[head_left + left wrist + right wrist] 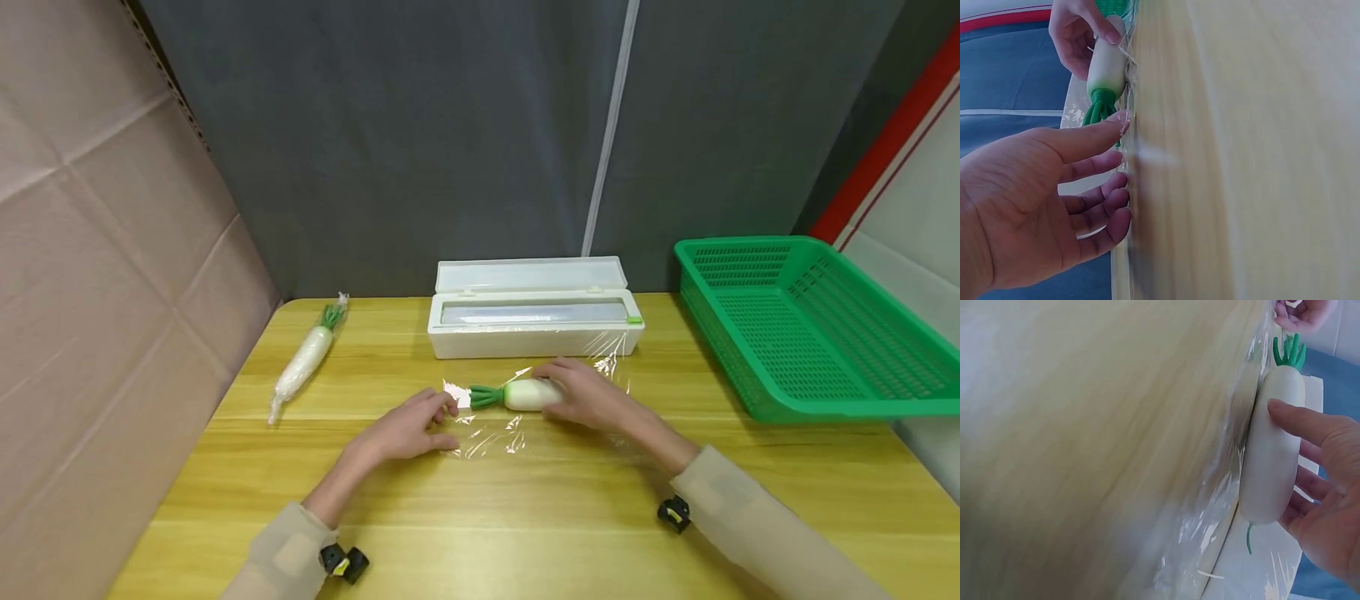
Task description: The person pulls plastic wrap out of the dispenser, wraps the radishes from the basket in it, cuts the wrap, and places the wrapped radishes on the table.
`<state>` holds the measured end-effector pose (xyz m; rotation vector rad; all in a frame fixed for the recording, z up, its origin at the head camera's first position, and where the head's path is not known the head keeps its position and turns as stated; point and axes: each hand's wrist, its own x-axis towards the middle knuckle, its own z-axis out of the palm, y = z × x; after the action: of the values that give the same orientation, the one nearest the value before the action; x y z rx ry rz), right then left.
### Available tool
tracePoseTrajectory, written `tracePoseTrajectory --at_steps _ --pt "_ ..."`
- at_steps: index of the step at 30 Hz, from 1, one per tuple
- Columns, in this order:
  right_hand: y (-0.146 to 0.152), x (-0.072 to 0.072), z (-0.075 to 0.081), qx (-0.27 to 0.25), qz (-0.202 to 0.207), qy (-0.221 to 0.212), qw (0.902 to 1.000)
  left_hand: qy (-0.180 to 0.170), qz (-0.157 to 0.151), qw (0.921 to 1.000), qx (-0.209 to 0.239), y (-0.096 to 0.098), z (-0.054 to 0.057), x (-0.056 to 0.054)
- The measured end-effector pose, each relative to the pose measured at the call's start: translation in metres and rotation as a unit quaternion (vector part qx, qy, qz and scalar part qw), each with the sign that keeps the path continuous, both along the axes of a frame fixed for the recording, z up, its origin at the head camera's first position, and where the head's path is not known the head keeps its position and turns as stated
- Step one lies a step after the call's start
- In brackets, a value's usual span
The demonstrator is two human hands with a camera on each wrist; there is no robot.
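A white radish with green leaf stalks lies on a sheet of clear plastic wrap spread over the table. My right hand grips the radish by its rear half; the right wrist view shows the thumb on one side and fingers behind. At the leafy end, my left hand is at the wrap's left edge, its fingers loosely bent and apart from the thumb. In the left wrist view the thumb tip appears to touch the film. Behind the radish stands a white wrap dispenser, lid raised.
A second radish, wrapped in film with twisted ends, lies on the left of the wooden table. On the right sits a green plastic basket. A dark grey partition rises along the table's back.
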<state>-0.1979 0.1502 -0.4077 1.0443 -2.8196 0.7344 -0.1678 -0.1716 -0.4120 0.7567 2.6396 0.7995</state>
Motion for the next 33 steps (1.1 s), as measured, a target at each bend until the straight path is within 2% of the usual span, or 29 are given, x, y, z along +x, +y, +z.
tracePoseTrajectory --at_steps 8,11,19,27,33 --pt "0.016 0.005 0.006 -0.031 -0.015 -0.026 0.9991 0.002 0.003 1.0000 0.003 -0.003 0.000 0.000" --pt "0.022 0.007 0.007 -0.039 -0.016 -0.021 0.9989 0.005 0.002 1.0000 0.003 -0.004 0.000 0.000" --pt "0.041 0.018 0.004 -0.049 -0.023 -0.009 0.9985 0.038 -0.025 0.9989 0.012 -0.007 -0.003 -0.001" --pt "0.062 0.028 0.001 -0.074 -0.038 -0.022 0.9963 0.018 -0.036 0.9988 0.027 -0.013 -0.002 0.002" --pt "0.081 0.041 -0.003 -0.056 -0.041 -0.012 0.9975 0.008 -0.048 0.9986 0.019 -0.016 -0.002 0.003"
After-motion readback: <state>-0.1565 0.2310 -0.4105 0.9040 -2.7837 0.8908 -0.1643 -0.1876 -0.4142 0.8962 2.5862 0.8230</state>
